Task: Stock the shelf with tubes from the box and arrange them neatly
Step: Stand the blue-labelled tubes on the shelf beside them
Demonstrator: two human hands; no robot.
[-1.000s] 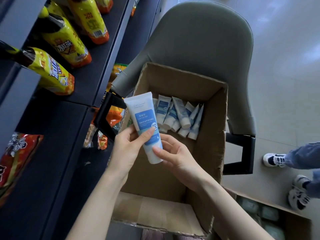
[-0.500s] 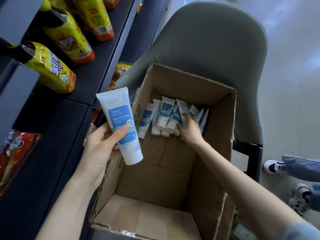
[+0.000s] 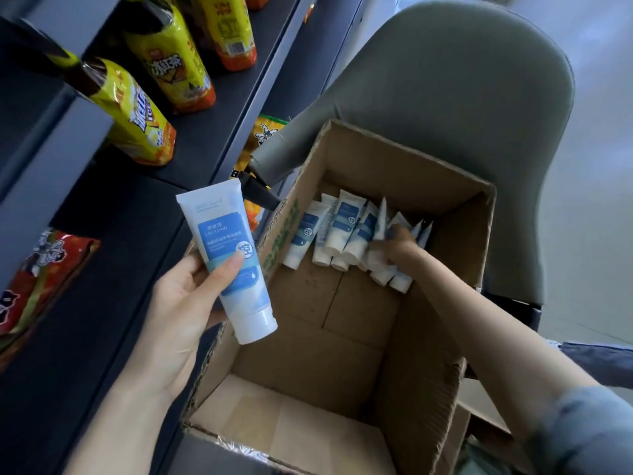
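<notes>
Okay, the dark shelf (image 3: 102,217) runs down your left side, with yellow bottles (image 3: 137,114) on the upper board and a red snack bag (image 3: 37,279) on the lower one. A grey chair (image 3: 462,97) stands right behind the cardboard box (image 3: 404,162). The box is open at the top. A row of tubes (image 3: 342,228) lies inside, leaning against the far wall with caps toward you. Your left hand (image 3: 185,303) grips one white-and-blue tube (image 3: 229,255), cap down and thumb across the label. It sits over the box's left edge, just beside the shelf front and not yet on the shelf. Your right hand (image 3: 394,248) is down in the box at the right end of the row, touching the tubes. It's blurred, so you can't tell whether its fingers are closed round one.
</notes>
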